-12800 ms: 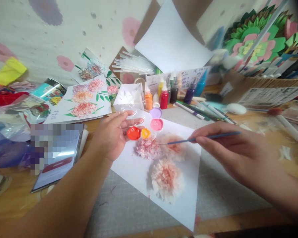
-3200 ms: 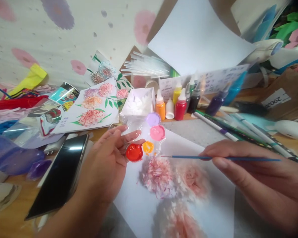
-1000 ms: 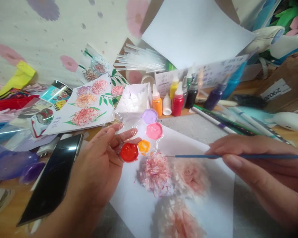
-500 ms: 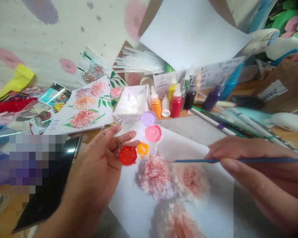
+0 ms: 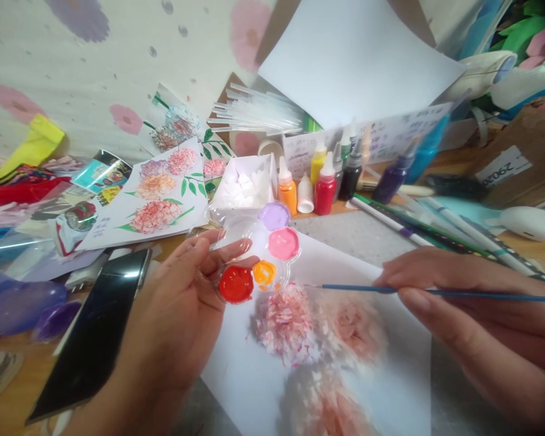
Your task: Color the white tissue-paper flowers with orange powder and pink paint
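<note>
My left hand point(image 5: 181, 303) grips a clear plastic palette point(image 5: 254, 239) with wells of red, orange, pink and lilac paint, held just above the top edge of a white sheet point(image 5: 254, 381). My right hand point(image 5: 472, 315) pinches a thin blue paintbrush point(image 5: 367, 289) that lies nearly level, its tip beside the orange well and over the upper flower. Three pink dabbed flowers point(image 5: 290, 324) are painted on the sheet, which rests on a grey cutting mat.
A dark phone point(image 5: 95, 333) lies left of my arm. Paint bottles point(image 5: 322, 181) stand in a row behind the palette, with a white box point(image 5: 247, 181), a finished flower painting point(image 5: 154, 194), clear straws point(image 5: 258, 112) and pens point(image 5: 436, 224) around them.
The brush tip has lifted slightly and drawn nearer the orange well over the last half second. My left hand and the palette have barely shifted.
</note>
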The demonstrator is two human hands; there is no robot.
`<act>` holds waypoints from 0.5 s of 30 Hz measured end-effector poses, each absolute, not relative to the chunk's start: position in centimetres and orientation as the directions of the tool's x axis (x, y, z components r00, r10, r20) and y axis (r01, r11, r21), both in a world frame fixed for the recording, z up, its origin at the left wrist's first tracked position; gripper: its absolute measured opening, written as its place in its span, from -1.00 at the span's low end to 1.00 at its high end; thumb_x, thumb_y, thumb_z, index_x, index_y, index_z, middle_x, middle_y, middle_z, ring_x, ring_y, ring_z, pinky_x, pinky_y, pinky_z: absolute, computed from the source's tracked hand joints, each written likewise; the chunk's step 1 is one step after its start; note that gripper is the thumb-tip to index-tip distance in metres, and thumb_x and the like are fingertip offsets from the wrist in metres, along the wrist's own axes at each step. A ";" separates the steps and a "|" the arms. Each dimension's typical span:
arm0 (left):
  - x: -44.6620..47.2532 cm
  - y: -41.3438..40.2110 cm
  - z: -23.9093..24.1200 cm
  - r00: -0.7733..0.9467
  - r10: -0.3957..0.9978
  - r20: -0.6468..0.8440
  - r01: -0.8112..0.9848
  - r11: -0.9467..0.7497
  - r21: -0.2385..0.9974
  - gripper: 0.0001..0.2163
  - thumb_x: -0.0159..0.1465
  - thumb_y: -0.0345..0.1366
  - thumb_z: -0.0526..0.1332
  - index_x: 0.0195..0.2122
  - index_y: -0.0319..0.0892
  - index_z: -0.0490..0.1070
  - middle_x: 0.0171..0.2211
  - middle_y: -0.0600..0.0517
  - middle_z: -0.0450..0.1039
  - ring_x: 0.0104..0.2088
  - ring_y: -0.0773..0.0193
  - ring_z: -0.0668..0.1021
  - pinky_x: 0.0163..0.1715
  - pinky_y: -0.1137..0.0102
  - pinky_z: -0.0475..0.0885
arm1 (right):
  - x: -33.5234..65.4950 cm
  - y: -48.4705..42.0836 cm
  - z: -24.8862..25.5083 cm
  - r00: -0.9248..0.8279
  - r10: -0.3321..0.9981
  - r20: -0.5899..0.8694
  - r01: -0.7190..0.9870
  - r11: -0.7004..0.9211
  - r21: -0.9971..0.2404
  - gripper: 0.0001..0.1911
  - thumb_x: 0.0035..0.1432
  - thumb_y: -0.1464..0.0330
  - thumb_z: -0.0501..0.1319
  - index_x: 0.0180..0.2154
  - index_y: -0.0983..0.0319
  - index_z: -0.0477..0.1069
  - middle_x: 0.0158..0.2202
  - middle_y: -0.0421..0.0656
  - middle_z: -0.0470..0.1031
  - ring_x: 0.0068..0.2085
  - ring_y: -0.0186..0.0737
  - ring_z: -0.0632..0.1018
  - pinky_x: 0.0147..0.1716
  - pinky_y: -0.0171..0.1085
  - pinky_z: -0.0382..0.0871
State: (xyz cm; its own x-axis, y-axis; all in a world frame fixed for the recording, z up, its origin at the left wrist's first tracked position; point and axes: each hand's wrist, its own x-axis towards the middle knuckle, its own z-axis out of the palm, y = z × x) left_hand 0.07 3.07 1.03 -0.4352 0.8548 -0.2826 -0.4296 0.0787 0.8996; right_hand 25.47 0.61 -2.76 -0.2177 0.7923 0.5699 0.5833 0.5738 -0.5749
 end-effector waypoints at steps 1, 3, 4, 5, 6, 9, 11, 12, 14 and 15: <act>0.1 3.1 1.0 -0.434 0.856 -0.281 -0.428 0.078 0.900 -0.94 0.26 -0.43 0.24 -0.32 -0.26 0.50 -0.34 -0.05 0.59 -0.36 0.21 0.65 -0.45 0.39 0.60 | 25.5 0.6 -2.7 -0.236 0.789 0.567 0.582 0.582 -0.568 -0.85 0.21 0.34 0.23 -0.17 -0.03 0.46 -0.26 -0.30 0.62 -0.27 -0.24 0.64 -0.41 -0.39 0.55; 0.0 3.0 1.0 -0.436 0.855 -0.280 -0.425 0.079 0.902 -0.93 0.26 -0.42 0.23 -0.32 -0.27 0.51 -0.35 -0.06 0.59 -0.37 0.21 0.65 -0.44 0.37 0.61 | 25.4 0.6 -2.6 -0.269 0.786 0.557 0.580 0.594 -0.558 -0.86 0.22 0.34 0.22 -0.18 -0.02 0.46 -0.27 -0.30 0.62 -0.29 -0.26 0.64 -0.43 -0.40 0.54; -0.1 3.0 1.0 -0.442 0.853 -0.279 -0.423 0.076 0.903 -0.93 0.26 -0.42 0.23 -0.32 -0.27 0.51 -0.36 -0.06 0.59 -0.37 0.20 0.65 -0.43 0.36 0.61 | 25.4 0.6 -2.5 -0.272 0.782 0.561 0.578 0.599 -0.555 -0.86 0.22 0.35 0.22 -0.19 -0.01 0.46 -0.28 -0.29 0.62 -0.29 -0.26 0.64 -0.43 -0.40 0.53; -0.1 3.0 1.0 -0.446 0.851 -0.278 -0.421 0.074 0.904 -0.92 0.26 -0.42 0.22 -0.32 -0.27 0.51 -0.36 -0.06 0.59 -0.37 0.20 0.65 -0.43 0.35 0.61 | 25.4 0.6 -2.4 -0.266 0.781 0.566 0.580 0.598 -0.553 -0.86 0.22 0.36 0.22 -0.19 0.00 0.45 -0.27 -0.29 0.62 -0.28 -0.26 0.64 -0.41 -0.40 0.54; -0.1 3.0 1.0 -0.448 0.850 -0.278 -0.422 0.074 0.904 -0.92 0.26 -0.43 0.22 -0.32 -0.28 0.50 -0.35 -0.07 0.59 -0.37 0.19 0.65 -0.43 0.34 0.61 | 25.4 0.6 -2.3 -0.255 0.779 0.573 0.583 0.596 -0.552 -0.86 0.22 0.37 0.22 -0.19 0.00 0.45 -0.26 -0.28 0.62 -0.26 -0.26 0.64 -0.39 -0.41 0.54; -0.2 2.9 1.1 -0.436 0.853 -0.288 -0.431 0.083 0.898 -0.92 0.27 -0.46 0.20 -0.31 -0.28 0.49 -0.30 -0.09 0.58 -0.36 0.18 0.65 -0.43 0.33 0.62 | 25.2 0.7 -2.0 -0.243 0.780 0.577 0.581 0.593 -0.557 -0.85 0.22 0.39 0.23 -0.18 0.02 0.45 -0.26 -0.27 0.62 -0.25 -0.28 0.64 -0.39 -0.42 0.53; -0.2 3.0 1.1 -0.424 0.858 -0.291 -0.436 0.088 0.895 -0.92 0.28 -0.48 0.18 -0.29 -0.29 0.48 -0.29 -0.08 0.57 -0.36 0.20 0.65 -0.43 0.35 0.61 | 25.1 0.7 -1.9 -0.265 0.777 0.572 0.554 0.608 -0.569 -0.86 0.23 0.40 0.22 -0.19 0.04 0.45 -0.28 -0.26 0.62 -0.29 -0.29 0.64 -0.43 -0.42 0.51; -0.3 3.0 1.1 -0.421 0.860 -0.289 -0.437 0.087 0.895 -0.91 0.28 -0.48 0.18 -0.28 -0.29 0.48 -0.29 -0.08 0.57 -0.36 0.21 0.65 -0.43 0.36 0.61 | 25.0 0.7 -1.8 -0.281 0.776 0.564 0.538 0.614 -0.577 -0.85 0.22 0.41 0.22 -0.19 0.04 0.44 -0.28 -0.26 0.62 -0.31 -0.28 0.63 -0.44 -0.41 0.51; -0.3 3.0 1.1 -0.416 0.864 -0.282 -0.434 0.084 0.897 -0.91 0.29 -0.48 0.17 -0.27 -0.29 0.47 -0.30 -0.06 0.55 -0.35 0.23 0.64 -0.42 0.37 0.61 | 24.9 0.7 -1.8 -0.295 0.777 0.556 0.515 0.619 -0.593 -0.86 0.22 0.41 0.21 -0.20 0.04 0.44 -0.29 -0.27 0.62 -0.33 -0.27 0.63 -0.46 -0.38 0.51; -0.3 3.0 1.1 -0.414 0.867 -0.278 -0.429 0.083 0.899 -0.91 0.29 -0.48 0.17 -0.27 -0.29 0.47 -0.29 -0.06 0.55 -0.35 0.24 0.64 -0.41 0.37 0.62 | 24.8 0.7 -1.8 -0.288 0.781 0.554 0.509 0.615 -0.602 -0.86 0.22 0.41 0.21 -0.21 0.03 0.44 -0.30 -0.27 0.62 -0.33 -0.27 0.63 -0.47 -0.38 0.50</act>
State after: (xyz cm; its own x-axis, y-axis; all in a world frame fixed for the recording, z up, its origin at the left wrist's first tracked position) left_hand -0.32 3.04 1.08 -0.4144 0.8668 -0.2776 -0.4295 0.0826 0.8993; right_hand 24.83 0.71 -1.79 -0.2877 0.7810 0.5543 0.5092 0.6149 -0.6021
